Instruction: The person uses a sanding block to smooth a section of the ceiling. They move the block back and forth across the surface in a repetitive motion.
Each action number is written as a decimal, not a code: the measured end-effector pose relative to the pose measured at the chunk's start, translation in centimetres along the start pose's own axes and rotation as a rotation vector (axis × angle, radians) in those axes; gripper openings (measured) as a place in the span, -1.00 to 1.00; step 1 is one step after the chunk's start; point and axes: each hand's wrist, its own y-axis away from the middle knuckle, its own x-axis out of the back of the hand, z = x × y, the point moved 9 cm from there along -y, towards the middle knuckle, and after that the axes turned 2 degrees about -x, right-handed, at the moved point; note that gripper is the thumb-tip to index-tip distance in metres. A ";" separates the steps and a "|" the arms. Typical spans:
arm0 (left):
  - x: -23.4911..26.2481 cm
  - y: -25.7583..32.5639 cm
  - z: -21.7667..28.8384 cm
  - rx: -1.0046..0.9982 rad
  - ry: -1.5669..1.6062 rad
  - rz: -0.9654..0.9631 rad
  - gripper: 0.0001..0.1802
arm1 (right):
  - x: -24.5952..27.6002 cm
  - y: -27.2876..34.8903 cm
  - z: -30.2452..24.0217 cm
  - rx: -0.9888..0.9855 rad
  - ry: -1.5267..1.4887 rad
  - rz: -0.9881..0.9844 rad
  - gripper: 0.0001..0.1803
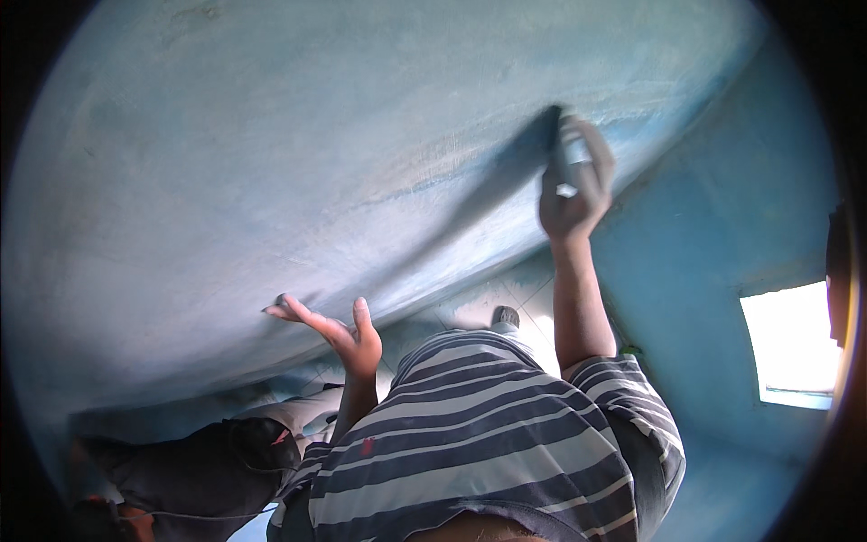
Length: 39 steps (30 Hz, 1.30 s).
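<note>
Blue-grey plaster covers the wall that fills most of the head view, its surface streaked and uneven in tone. The right hand is raised high and wrapped tight around a pale cylindrical handle, pressing it toward the wall near the upper right part of the surface; the working end of the tool is hidden by the hand and its own dark shadow, so its kind cannot be told for certain. The left hand is spread wide, holding nothing, with its fingertips touching the wall close to its lower edge.

Judging from the grip, the handle looks stiff and light, easily managed one-handed, and best held around its middle as it is now; a smooth shaft like that could turn slick with wet paint or sweat.

Counted: one handle, one wall being worked, two hands. A striped shirt in grey and dark bands covers the person's torso at the bottom of the view. Below, one shoe stands on a tiled floor. A bright window opening shows in the blue side wall at right, and a dark bag lies low at left.
</note>
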 end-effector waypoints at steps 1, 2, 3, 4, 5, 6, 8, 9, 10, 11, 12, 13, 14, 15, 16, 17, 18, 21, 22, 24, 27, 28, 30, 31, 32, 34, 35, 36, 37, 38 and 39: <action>-0.1 -0.1 -0.2 -0.002 0.011 0.009 0.13 | 0.7 0.3 2.3 -0.247 0.014 0.049 -0.70; -0.1 -0.2 -0.3 -0.004 0.021 0.017 0.14 | 0.8 0.6 2.5 -0.327 -0.010 0.038 -0.74; -0.3 -0.2 -0.3 0.000 0.030 0.034 0.13 | 0.3 0.3 0.6 -0.155 -0.067 -0.014 -0.78; -0.1 -0.2 -0.4 0.005 0.029 0.047 0.12 | -0.4 0.5 -1.5 0.008 -0.128 -0.068 -0.82; -0.1 -0.1 -0.4 0.010 0.029 0.061 0.11 | -1.3 0.9 -2.9 0.055 -0.188 -0.166 -0.70; 0.2 -0.1 -0.6 0.022 0.012 0.074 0.09 | -1.7 0.8 -4.3 0.171 -0.083 -0.291 -0.63; 0.1 -0.1 -1.1 0.048 0.007 0.093 0.05 | -0.3 0.5 -0.3 0.072 -0.176 -0.090 -0.84; 0.0 -0.2 -1.0 0.032 -0.007 0.109 0.01 | 0.8 -0.2 1.7 -0.013 -0.048 0.014 -0.76; 0.0 -0.1 -1.1 0.016 -0.021 0.124 -0.03 | 1.4 0.9 5.1 -0.353 -0.064 0.070 -0.66; 0.0 0.0 -1.0 0.000 -0.034 0.139 -0.07 | 1.3 0.8 4.5 -0.289 -0.054 0.051 -0.73; -0.2 -0.1 -1.2 0.007 -0.036 0.149 -0.07 | 1.3 0.6 3.8 -0.219 -0.033 0.039 -0.77; -0.1 0.0 -1.3 0.017 -0.043 0.158 -0.08 | 0.6 0.5 1.5 -0.060 -0.129 -0.018 -0.77; -0.2 -0.2 -1.4 0.027 -0.050 0.166 -0.09 | -0.3 0.6 0.1 0.061 -0.167 -0.121 -0.77; 0.1 -0.3 -1.3 0.051 -0.029 0.196 -0.02 | 0.1 0.9 0.7 0.067 -0.117 -0.121 -0.78; 0.2 -0.5 -1.1 0.044 -0.051 0.219 -0.03 | 0.5 0.9 1.5 0.073 -0.068 -0.121 -0.76; 0.3 -0.9 -0.9 0.037 -0.072 0.243 -0.04 | 1.6 0.2 3.9 -0.082 -0.027 -0.019 -0.70; 0.2 -1.0 -0.4 0.035 -0.096 0.271 -0.04 | 3.0 -0.4 6.4 -0.233 0.010 0.079 -0.63; 0.2 -1.3 1.2 0.063 -0.045 0.320 -0.05 | 3.7 0.5 9.2 -0.353 -0.124 0.048 -0.67; 0.0 -1.6 1.7 0.074 -0.034 0.328 -0.04 | 3.4 -0.8 6.2 -0.071 -0.023 -0.046 -0.73; -0.1 -1.7 2.1 0.098 -0.013 0.342 -0.02 | 1.9 -0.7 3.6 0.063 -0.179 -0.202 -0.77; -0.8 -1.5 2.3 0.132 -0.029 0.343 0.01 | 2.8 -0.9 8.0 -0.064 -0.036 0.009 -0.77; -1.1 -1.2 2.6 0.123 -0.027 0.340 0.01 | 3.4 -0.6 10.5 -0.287 -0.030 0.052 -0.66; -2.0 -1.1 3.5 0.103 -0.022 0.328 0.02 | 3.6 0.2 13.5 -0.534 -0.149 0.127 -0.50; -2.5 -1.0 4.2 0.096 -0.030 0.311 0.03 | 3.5 -1.1 11.0 -0.234 0.018 0.020 -0.43; -3.0 -0.9 4.9 0.089 -0.038 0.293 0.04 | 3.1 -1.2 9.5 -0.139 -0.046 -0.056 -0.53; -4.8 -0.5 6.1 0.076 -0.033 0.250 0.06 | 2.5 -0.1 8.7 0.086 -0.043 -0.117 -0.67; -5.9 -0.4 6.7 0.073 -0.018 0.227 0.06 | 3.1 0.4 10.9 0.048 0.005 -0.120 -0.74; -6.8 -0.3 7.8 0.073 -0.006 0.209 0.07 | 4.4 -0.9 12.7 0.045 0.027 -0.033 -0.81; -7.6 0.0 8.9 0.091 0.042 0.200 0.07 | 5.1 -0.1 17.4 -0.291 -0.102 0.024 -0.79; -8.4 0.3 10.1 0.109 0.093 0.191 0.08 | 5.6 0.4 19.2 -0.416 -0.172 0.039 -0.75; -9.5 0.1 10.7 0.115 0.156 0.184 0.08 | 5.8 0.8 20.9 -0.536 -0.240 0.073 -0.70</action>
